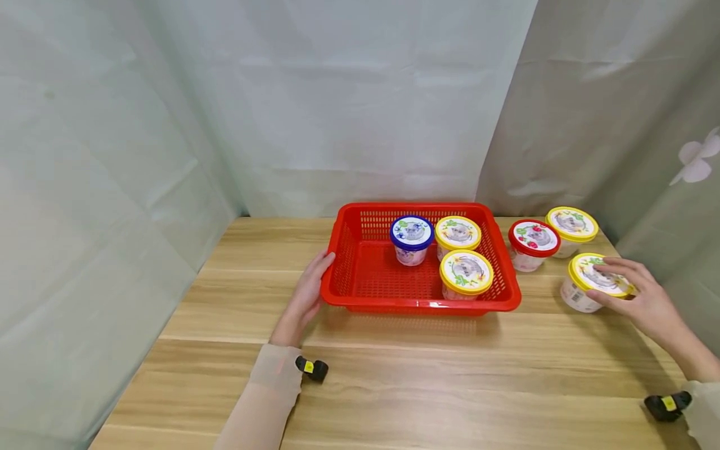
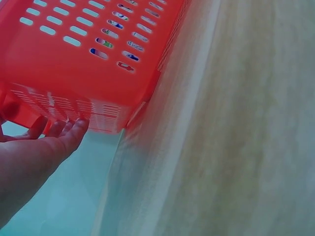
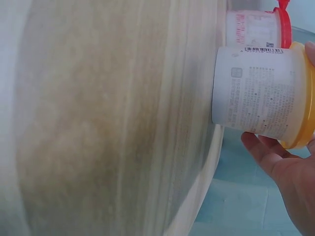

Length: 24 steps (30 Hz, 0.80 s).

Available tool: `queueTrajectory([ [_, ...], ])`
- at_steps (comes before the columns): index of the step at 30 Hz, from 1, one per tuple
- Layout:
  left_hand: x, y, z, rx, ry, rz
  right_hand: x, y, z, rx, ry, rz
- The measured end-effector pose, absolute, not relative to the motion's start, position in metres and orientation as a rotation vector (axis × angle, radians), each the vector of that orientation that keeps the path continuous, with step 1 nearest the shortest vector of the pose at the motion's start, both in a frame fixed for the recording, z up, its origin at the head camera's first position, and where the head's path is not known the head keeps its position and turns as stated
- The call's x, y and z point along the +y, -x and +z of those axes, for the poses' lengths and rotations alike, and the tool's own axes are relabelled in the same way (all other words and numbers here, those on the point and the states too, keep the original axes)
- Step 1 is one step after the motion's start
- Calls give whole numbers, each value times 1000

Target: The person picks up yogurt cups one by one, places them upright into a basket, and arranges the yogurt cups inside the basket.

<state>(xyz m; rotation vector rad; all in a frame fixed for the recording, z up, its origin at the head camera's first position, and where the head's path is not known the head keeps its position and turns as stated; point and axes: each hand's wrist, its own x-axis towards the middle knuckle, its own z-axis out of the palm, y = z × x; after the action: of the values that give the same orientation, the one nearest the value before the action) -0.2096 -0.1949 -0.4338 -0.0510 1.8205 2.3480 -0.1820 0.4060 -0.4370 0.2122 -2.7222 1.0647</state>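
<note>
At the right of the surface [image 1: 427, 381], the right hand [image 1: 644, 299] has a yellow-lidded paper cup [image 1: 585, 282] in its grasp, the cup sitting between thumb and fingers! Over on the left, the left hand [image 1: 307, 286] grips the near-rectangular red plastic basket [image 1: 379, 272] by its end. Count them: six cups, four yellow-lidded, one blue, one red. Inside the basket stand the blue-lidded cup [image 1: 412, 240] and two yellow ones; outside, the red-lidded cup [image 1: 531, 245] and another yellow beside the gripped one, whose lid faces up, long axis near upright, while the basket runs lengthwise left to right.
</note>
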Motion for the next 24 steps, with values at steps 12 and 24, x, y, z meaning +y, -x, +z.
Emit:
queueTrajectory([
  [12,-198,208,-434,1817,71,2367,404,185,-430,-2729,-210,1065],
  [24,-196,211,-437,1805,71,2362,403,181,-431,-2743,-163,1071],
])
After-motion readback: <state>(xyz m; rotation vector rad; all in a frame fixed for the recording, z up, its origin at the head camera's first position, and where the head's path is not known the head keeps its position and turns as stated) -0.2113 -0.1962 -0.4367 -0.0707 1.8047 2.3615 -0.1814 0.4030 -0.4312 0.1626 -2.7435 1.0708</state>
